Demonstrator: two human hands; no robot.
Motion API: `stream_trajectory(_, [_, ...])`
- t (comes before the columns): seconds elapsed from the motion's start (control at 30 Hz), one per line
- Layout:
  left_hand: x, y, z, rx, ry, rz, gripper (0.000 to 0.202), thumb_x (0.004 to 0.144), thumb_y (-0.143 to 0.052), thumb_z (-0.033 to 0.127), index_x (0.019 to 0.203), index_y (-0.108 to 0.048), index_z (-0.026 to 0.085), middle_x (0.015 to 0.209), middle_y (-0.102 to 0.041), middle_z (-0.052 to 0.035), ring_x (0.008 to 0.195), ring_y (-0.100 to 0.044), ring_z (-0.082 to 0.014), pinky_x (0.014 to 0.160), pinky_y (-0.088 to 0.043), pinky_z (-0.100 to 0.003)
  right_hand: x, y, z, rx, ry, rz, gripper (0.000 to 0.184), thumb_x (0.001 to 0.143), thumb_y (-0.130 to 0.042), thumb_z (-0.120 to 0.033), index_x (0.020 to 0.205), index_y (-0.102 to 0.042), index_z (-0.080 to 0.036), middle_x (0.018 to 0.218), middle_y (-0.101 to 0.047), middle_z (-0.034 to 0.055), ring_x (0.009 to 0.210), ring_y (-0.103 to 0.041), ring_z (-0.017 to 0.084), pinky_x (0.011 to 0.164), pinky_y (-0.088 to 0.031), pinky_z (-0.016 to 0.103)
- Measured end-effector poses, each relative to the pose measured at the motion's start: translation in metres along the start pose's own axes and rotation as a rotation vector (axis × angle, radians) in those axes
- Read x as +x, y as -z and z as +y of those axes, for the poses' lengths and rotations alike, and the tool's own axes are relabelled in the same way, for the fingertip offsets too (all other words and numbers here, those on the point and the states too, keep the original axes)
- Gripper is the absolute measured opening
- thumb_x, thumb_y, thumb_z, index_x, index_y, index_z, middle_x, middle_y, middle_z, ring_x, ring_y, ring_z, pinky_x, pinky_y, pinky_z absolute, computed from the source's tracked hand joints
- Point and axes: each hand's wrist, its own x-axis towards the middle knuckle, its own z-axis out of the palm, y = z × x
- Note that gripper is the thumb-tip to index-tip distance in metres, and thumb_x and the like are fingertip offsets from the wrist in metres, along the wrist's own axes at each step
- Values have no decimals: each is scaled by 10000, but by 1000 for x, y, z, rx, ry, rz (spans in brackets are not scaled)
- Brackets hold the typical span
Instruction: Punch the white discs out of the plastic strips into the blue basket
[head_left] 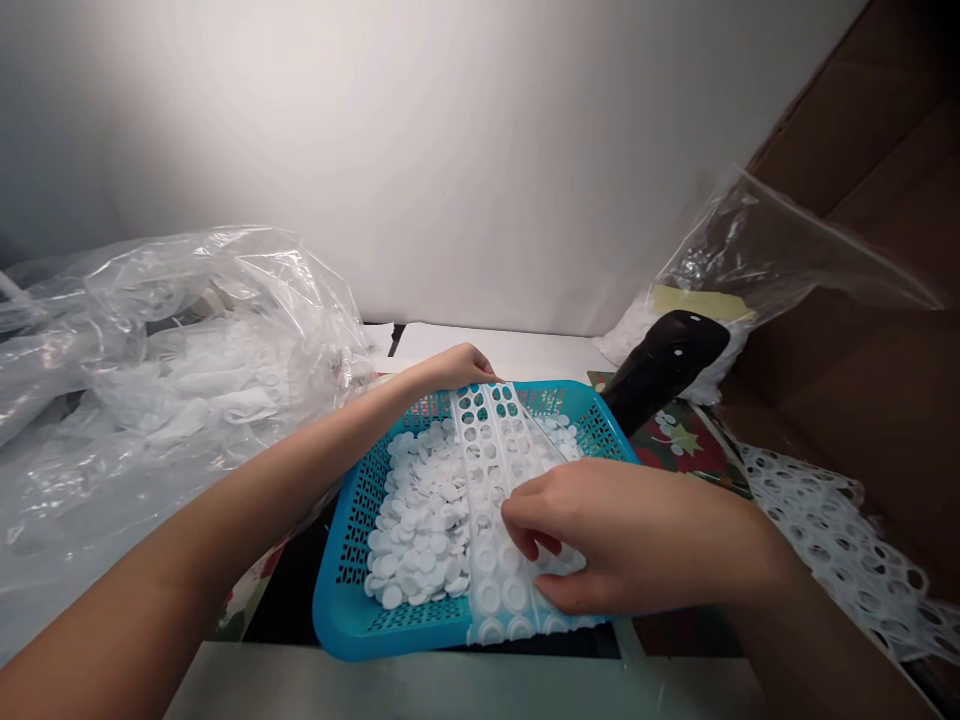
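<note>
A blue perforated plastic basket [352, 560] sits in front of me, holding a heap of small white round discs [420, 510]. A white foam strip [491, 470] with rows of punched holes and round discs still in it lies lengthwise across the basket. My left hand [457, 368] pinches the strip's far end at the basket's back rim. My right hand [622, 535] rests on the strip's near part, fingers curled and pressing on the discs.
A large crumpled clear plastic bag [180, 350] with white material lies at the left. At the right lie punched-out white strips [832, 530], a black object [660, 365], a clear bag [750, 260] and a brown cardboard wall [885, 300]. A white wall stands behind.
</note>
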Motion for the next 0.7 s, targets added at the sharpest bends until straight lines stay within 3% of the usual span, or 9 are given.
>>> stream_trajectory(0.23, [-1,0,3,-5,19,1,316,640,-545,400,732,-644,115,620,-581,-39,504,-438,-85,492,-327,-226,0,-5,-5,-203,-90,65,100,700,-460,-124,616,-493,-169,598,-522,-17,494,-403,87,434,-203,238])
stream_trajectory(0.43, [-2,0,3,-10,16,0,308,649,-544,384,745,-642,109,634,-591,-47,506,-438,-83,491,-330,-222,7,-5,9,-348,-202,210,153,736,-441,-117,591,-464,-161,552,-491,-14,476,-381,86,455,-194,245])
stream_trajectory(0.63, [-1,-1,1,-46,20,-1,296,641,-553,374,736,-643,109,613,-577,-34,517,-448,-89,506,-338,-228,13,-1,14,-399,-488,121,171,720,-450,-91,561,-463,-153,518,-469,-5,448,-379,86,446,-165,252])
stream_trajectory(0.7, [-1,-1,1,-49,16,2,297,635,-560,380,723,-643,109,581,-560,-23,500,-429,-84,502,-332,-230,10,1,12,-335,-492,102,170,754,-438,-131,591,-475,-159,541,-478,-4,466,-399,92,447,-185,243])
